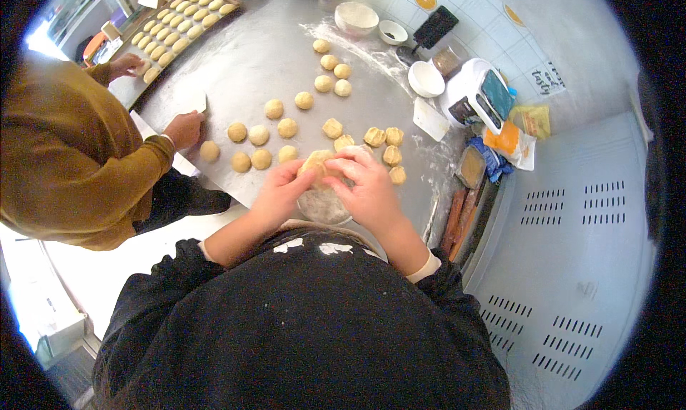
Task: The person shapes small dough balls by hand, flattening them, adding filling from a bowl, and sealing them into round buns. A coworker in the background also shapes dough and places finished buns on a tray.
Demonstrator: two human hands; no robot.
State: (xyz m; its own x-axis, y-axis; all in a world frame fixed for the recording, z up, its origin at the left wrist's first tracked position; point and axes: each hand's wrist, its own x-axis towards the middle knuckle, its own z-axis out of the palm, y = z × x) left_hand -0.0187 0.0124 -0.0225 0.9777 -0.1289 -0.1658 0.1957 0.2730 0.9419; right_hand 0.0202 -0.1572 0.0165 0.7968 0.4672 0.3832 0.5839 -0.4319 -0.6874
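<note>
Between my two hands, above a floury bowl [323, 205] at the table's near edge, is a flattened piece of dough [317, 162]. My left hand [283, 187] grips its left side; the fingers of my right hand [364, 182] pinch its right edge. Just beyond my hands lie rough-surfaced dough lumps [374, 136]. Smooth round dough balls [259, 135] are spread on the metal table [257, 51] to the left, and more of them [328, 62] sit farther back. My fingers partly hide the dough and the bowl.
At left a co-worker in a brown sleeve [128, 163] holds a scraper [200, 102] and touches dough on a tray [136, 96] of oval pieces. Along the right stand white bowls [426, 79], a kitchen scale [471, 96], a white scraper [430, 119], a plastic tub [471, 167] and rolling pins [464, 217].
</note>
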